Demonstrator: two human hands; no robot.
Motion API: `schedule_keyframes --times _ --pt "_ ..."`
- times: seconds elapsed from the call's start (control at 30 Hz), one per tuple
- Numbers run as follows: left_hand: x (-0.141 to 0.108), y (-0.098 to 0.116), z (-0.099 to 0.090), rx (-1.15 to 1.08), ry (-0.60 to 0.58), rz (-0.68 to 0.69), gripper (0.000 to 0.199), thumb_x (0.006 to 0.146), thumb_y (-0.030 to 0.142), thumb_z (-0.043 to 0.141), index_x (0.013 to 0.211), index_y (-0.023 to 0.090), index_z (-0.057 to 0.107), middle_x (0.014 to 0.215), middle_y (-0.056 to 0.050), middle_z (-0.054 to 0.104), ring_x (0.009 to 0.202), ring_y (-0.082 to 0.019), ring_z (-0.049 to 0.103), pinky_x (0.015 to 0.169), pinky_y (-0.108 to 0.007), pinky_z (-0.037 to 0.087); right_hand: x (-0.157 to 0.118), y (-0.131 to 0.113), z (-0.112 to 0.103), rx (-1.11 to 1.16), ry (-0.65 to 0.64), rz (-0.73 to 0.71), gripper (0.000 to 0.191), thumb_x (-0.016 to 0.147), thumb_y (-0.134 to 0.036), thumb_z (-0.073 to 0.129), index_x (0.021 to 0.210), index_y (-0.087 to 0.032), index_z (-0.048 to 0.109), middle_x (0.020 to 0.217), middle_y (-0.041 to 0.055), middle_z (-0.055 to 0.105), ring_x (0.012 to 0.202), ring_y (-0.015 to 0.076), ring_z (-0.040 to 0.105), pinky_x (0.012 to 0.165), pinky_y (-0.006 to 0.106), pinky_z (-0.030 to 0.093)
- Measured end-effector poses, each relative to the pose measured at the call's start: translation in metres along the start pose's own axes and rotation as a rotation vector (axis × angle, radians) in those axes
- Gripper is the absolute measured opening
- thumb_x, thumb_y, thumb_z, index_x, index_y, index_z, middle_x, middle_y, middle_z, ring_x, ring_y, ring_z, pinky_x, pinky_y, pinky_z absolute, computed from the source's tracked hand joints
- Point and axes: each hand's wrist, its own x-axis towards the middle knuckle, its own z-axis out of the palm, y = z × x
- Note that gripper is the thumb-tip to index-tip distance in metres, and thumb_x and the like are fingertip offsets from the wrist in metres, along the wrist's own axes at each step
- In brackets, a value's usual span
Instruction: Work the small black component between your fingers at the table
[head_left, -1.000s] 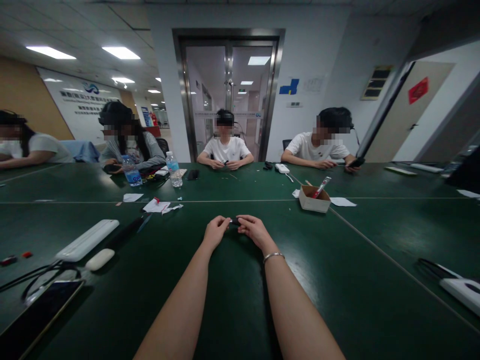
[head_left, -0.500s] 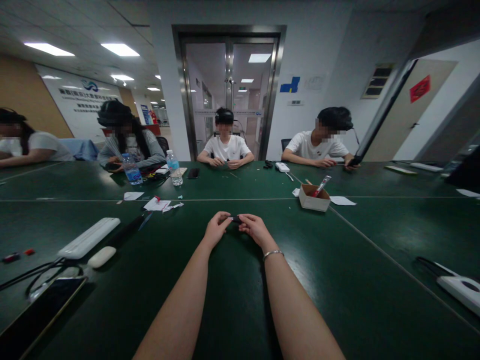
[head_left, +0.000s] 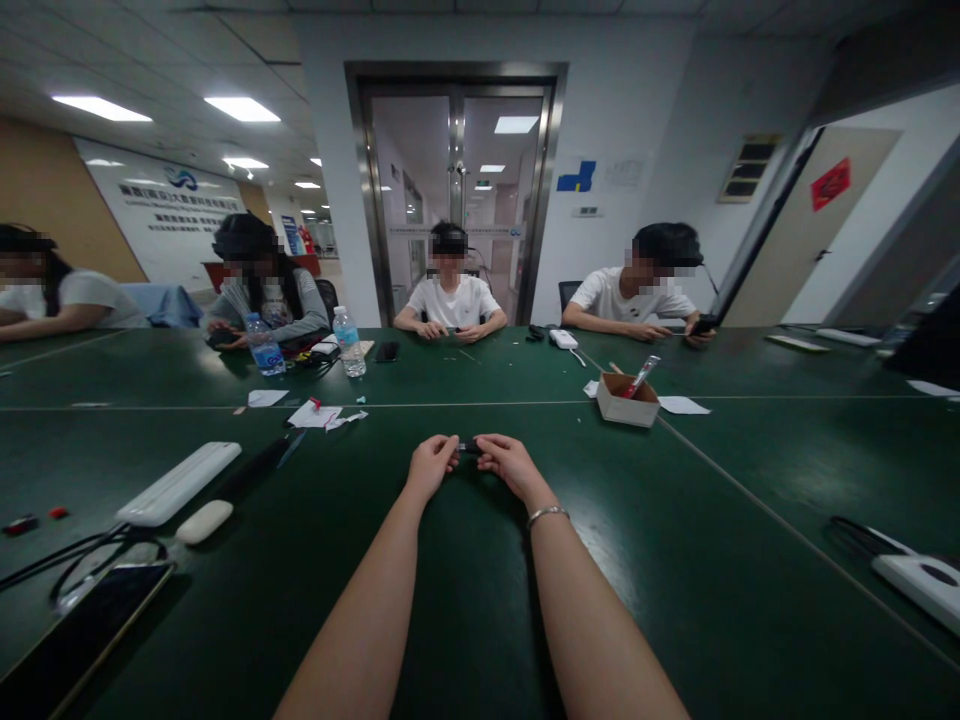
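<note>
A small dark stick-like object (head_left: 471, 448) spans the gap between my two hands, a little above the green table (head_left: 480, 580). Its left part looks lighter and shiny; the exact kind is too small to make out. My left hand (head_left: 432, 466) pinches the left end between thumb and fingers. On the other end, my right hand (head_left: 513, 466) is closed with its fingertips, a silver bracelet (head_left: 547, 515) at the wrist. Fingers hide both ends of the object.
Left lie a white power strip (head_left: 180, 483), a white oval case (head_left: 205, 522), a phone (head_left: 86, 640) and cables. An open box (head_left: 628, 402) stands ahead right, paper scraps (head_left: 313, 414) ahead left. Two bottles (head_left: 349, 342) stand farther off. Several people sit across the table.
My hands have drawn slightly apart, and a lighter, shiny section of the object now shows beside my left fingers. The whole view has shifted a little.
</note>
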Motion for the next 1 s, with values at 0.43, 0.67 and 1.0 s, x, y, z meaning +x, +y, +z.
schedule_keyframes --times 0.43,0.67,1.0 --pt "-0.0009 -0.0032 -0.0007 0.023 -0.043 0.047 0.035 0.075 0.047 0.06 0.086 0.014 0.066 0.074 -0.005 0.065 0.065 -0.013 0.058 0.055 -0.023 0.045 -0.0032 0.0002 0.0004 -0.013 0.013 -0.02 0.027 0.064 -0.024 0.078 0.085 -0.011 0.069 0.065 0.0032 0.064 0.054 0.0091 0.058 0.053 0.022 0.05" --pt "0.002 -0.0067 -0.0001 0.023 -0.05 0.006 0.036 0.077 0.047 0.056 0.088 0.014 0.065 0.075 -0.005 0.064 0.062 -0.012 0.056 0.053 -0.022 0.044 -0.0017 0.002 -0.0001 -0.034 0.009 -0.027 0.03 0.063 -0.026 0.078 0.087 -0.01 0.069 0.061 0.0021 0.064 0.053 0.009 0.058 0.053 0.021 0.05" --pt "-0.0025 -0.0021 -0.0007 0.045 -0.058 0.008 0.034 0.079 0.045 0.055 0.093 0.015 0.064 0.077 -0.005 0.064 0.064 -0.012 0.057 0.055 -0.023 0.044 -0.0014 0.0021 -0.0003 -0.046 0.007 -0.025 0.029 0.063 -0.026 0.077 0.086 -0.011 0.069 0.059 0.0018 0.062 0.053 0.0092 0.058 0.053 0.021 0.049"
